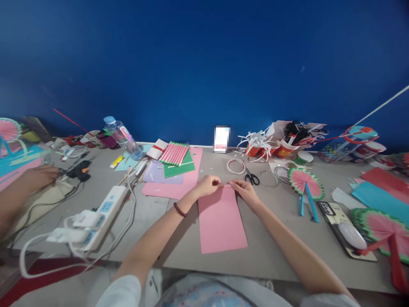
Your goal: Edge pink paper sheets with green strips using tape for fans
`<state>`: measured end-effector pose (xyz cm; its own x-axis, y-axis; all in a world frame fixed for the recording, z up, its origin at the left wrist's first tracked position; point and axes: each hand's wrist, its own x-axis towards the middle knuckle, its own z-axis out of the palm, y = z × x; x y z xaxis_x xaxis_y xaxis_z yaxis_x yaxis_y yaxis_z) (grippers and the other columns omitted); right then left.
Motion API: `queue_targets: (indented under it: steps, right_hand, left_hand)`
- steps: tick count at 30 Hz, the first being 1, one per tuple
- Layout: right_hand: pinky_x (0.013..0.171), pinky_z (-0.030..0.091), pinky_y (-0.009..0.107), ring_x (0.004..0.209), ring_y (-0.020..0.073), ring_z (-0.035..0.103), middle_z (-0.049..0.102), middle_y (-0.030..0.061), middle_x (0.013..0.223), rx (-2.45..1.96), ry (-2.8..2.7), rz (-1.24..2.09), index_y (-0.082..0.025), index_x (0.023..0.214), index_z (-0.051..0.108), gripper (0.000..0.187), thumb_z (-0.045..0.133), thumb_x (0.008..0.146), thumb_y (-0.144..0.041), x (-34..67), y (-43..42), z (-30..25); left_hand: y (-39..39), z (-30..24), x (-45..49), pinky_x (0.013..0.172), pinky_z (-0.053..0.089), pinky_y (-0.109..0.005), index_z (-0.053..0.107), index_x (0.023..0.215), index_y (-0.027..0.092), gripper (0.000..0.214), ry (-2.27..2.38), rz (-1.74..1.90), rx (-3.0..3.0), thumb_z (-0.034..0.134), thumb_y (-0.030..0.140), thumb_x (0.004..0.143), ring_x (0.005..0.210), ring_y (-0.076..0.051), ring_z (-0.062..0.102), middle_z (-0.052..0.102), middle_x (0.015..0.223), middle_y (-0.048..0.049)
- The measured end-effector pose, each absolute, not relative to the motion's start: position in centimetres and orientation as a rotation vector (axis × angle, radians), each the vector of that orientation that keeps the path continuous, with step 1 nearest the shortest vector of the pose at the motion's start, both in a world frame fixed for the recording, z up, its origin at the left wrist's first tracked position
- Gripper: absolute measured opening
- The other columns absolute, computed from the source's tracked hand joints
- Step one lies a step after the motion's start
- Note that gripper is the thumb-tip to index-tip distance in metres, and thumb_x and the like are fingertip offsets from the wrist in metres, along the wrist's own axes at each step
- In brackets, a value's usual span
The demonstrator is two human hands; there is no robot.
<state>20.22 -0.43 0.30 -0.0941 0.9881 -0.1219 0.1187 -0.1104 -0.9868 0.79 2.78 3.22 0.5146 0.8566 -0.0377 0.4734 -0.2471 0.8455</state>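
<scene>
- At far left, a co-worker's hand (44, 175) is by a black tool (78, 170) with an orange part, blurred.
- A white power strip (110, 202) with plugs in it lies near a tilted plastic water bottle (123, 136) with a blue cap.
- Pleated pink paper (175, 153) with green edges rests on a green sheet (180, 169).
- The left hand (209, 186), a beaded bracelet (180, 209) at its wrist, pinches the far edge of a pink paper sheet (223, 221) between thumb and finger.
- This sheet lies on the gray table (179, 253) between the 2 forearms, with a narrow fold along its far edge.
- The right hand (244, 190) pinches the same edge near its right corner, close to the left hand but apart from it.
- Black-handled scissors (252, 178) lie just beyond the right hand.
- Further right are a round pink-and-green paper fan (306, 184) with blue handles, then a phone (329, 209) with a white computer mouse (351, 235) on it.
- At far right, a similar fan (381, 226) has red handles.
</scene>
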Motion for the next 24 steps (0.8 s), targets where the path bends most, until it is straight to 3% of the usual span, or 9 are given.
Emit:
queue_targets:
  steps: [9,19,24]
  right_hand:
    - [0.05,0.031,0.024,0.051,0.0096,0.04,0.051,-0.0033,0.056,-1.349,-1.471,1.224,-0.016,0.076,0.066,0.037,0.065,0.07,-0.053,20.0,-0.7,0.0]
    - [0.054,0.037,0.024,0.059,0.0126,0.049,0.061,0.0009,0.064,-1.337,-1.36,1.29,-0.015,0.071,0.068,0.034,0.068,0.067,-0.049,19.8,-0.8,0.2]
    - [0.062,0.041,0.027,0.064,0.0155,0.056,0.067,0.0027,0.069,-1.335,-1.303,1.342,-0.016,0.07,0.071,0.032,0.07,0.064,-0.047,20.2,-0.6,0.1]
  left_hand:
    - [1.8,3.4,1.4,0.057,0.037,-0.022,0.063,0.069,0.018,0.014,1.12,0.565,1.976,0.051,0.024,0.071,0.061,-0.011,0.05,0.061,0.065,0.0025]
    - [2.3,3.2,1.4,0.061,0.039,-0.022,0.067,0.071,0.016,0.02,1.131,0.626,2.06,0.052,0.028,0.078,0.065,-0.013,0.053,0.067,0.074,-0.0028]
    - [3.1,3.5,0.3,0.057,0.036,-0.022,0.069,0.07,0.014,0.031,1.066,0.512,2.008,0.049,0.034,0.082,0.06,-0.012,0.051,0.064,0.066,-0.0022]
